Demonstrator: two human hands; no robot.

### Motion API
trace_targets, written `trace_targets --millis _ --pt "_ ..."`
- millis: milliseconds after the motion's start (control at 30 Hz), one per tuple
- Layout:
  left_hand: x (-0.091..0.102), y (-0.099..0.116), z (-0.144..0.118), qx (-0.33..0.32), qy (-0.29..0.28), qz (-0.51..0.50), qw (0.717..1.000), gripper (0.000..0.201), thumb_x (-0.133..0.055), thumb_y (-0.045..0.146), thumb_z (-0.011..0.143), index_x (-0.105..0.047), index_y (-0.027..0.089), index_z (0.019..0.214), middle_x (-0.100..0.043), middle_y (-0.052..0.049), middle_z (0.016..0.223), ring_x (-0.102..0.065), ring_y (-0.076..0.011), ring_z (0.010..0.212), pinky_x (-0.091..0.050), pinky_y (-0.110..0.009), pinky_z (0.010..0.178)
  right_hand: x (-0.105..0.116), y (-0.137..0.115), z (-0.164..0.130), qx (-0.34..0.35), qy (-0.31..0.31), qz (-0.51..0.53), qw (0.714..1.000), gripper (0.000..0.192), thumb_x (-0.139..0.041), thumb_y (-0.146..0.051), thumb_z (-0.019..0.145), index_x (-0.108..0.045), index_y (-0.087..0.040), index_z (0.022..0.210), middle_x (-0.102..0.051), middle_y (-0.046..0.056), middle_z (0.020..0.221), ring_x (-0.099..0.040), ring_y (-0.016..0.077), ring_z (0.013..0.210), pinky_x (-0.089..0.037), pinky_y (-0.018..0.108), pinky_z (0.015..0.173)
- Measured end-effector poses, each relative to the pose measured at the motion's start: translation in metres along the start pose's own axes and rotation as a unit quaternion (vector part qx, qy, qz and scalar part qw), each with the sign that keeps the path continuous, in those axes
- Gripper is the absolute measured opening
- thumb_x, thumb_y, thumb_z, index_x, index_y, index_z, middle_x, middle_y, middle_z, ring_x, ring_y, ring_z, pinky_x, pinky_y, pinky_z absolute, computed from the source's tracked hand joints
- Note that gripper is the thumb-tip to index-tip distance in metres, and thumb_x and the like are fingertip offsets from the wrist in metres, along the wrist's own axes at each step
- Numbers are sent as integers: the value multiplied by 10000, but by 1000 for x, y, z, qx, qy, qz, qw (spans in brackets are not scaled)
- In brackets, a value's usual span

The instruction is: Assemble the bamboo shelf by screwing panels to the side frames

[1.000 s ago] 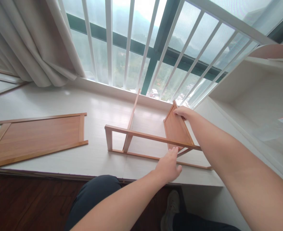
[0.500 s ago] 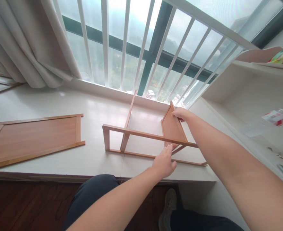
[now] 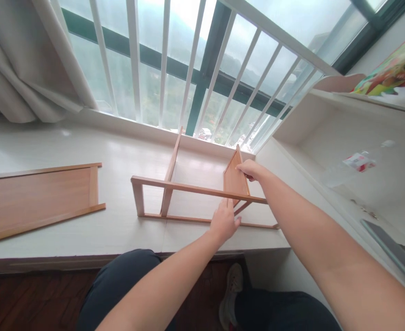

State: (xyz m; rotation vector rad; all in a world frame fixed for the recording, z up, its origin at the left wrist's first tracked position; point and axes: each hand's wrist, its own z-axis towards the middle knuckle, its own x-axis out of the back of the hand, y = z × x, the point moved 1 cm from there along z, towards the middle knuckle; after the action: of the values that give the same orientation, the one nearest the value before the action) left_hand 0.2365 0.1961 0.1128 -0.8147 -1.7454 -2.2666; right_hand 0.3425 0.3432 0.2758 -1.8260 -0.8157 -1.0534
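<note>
A wooden frame stands on the white window ledge, with two long rails along its near side. Near its left end a narrow crossboard runs back towards the window. Toward the right end, a wooden panel stands upright across the frame. My right hand grips this panel's right edge, thumb on its face and fingers curled behind. My left hand is at the front of the frame, fingers stretched up by the upper rail near the panel's lower end; the fingertips' contact is unclear.
Another framed wooden panel lies flat on the ledge at left. White railing bars and a window are behind. At right, a shelf unit holds a clear plastic bottle and a dark flat device. A curtain hangs at left.
The camera view has turned slightly right, so everything sits further left in the picture. Both hands keep nearly the same places on the frame and panel.
</note>
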Motion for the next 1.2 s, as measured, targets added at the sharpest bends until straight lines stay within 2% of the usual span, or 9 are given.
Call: trace_targets --millis 200,300,333,467,633,767,967,1100,1200 --pt "-13 -4 21 1 63 77 995 620 -595 252 912 -424 209 1507 -545 -166 1458 -510 -334 1341 -465 -470 1096 -6 8 -27 12 3 20 1000 284 -716 -377 943 -620 -117 877 -536 -4 612 -502 118 504 -414 247 467" --pt "-21 -7 27 9 85 97 992 548 -567 212 913 -500 217 1457 -571 -147 1409 -536 -328 1287 -508 -444 1025 -6 15 -34 21 14 10 1000 275 -597 -401 1040 -684 -140 1050 -688 35 952 -668 151 790 -578 286 692" --pt "-24 -8 28 15 92 104 990 516 -555 211 920 -525 200 1435 -573 -156 1397 -542 -333 1270 -525 -442 987 -6 17 -37 33 8 4 999 274 -644 -389 1018 -673 -142 1134 -696 60 1064 -688 176 882 -606 343 764" --pt "-30 -13 28 17 106 132 985 505 -527 226 950 -522 169 1452 -593 -166 1319 -564 -326 1214 -552 -410 860 3 26 -53 76 20 -29 996 342 -662 -424 1001 -666 -149 1204 -690 91 1192 -686 232 1031 -589 439 904" --pt "-27 -16 30 1 117 161 980 491 -529 227 961 -530 177 1449 -612 -131 1230 -599 -290 1129 -545 -373 813 43 52 -83 105 102 -49 988 501 -627 -657 931 -671 -188 1103 -749 102 1105 -685 254 941 -507 351 797" --pt "-26 -19 32 -10 123 174 977 468 -531 233 969 -536 178 1434 -615 -115 1181 -609 -270 1085 -529 -348 779 105 113 -108 115 200 -84 969 341 -616 -534 951 -726 -212 978 -767 69 997 -679 212 891 -443 287 754" --pt "-27 -24 33 -15 125 188 974 381 -514 259 991 -582 181 1357 -604 -103 1177 -628 -247 1011 -476 -318 705 199 257 -122 -19 296 -131 946 268 -585 -343 942 -772 -164 1010 -773 118 1006 -681 233 915 -458 295 758" --pt "-26 -25 33 -17 127 199 972 263 -507 270 999 -636 193 1215 -603 -87 1176 -637 -216 950 -439 -297 673 216 333 -105 -90 281 -154 943 230 -646 -266 886 -801 -207 1046 -781 109 1090 -698 237 972 -492 285 797" --pt "-25 -27 33 -19 131 207 969 231 -501 270 1002 -643 188 1164 -608 -81 1164 -636 -199 890 -425 -293 659 215 362 -87 -116 264 -166 943 302 -661 -283 886 -789 -263 1158 -752 90 1241 -698 247 1064 -514 291 838"
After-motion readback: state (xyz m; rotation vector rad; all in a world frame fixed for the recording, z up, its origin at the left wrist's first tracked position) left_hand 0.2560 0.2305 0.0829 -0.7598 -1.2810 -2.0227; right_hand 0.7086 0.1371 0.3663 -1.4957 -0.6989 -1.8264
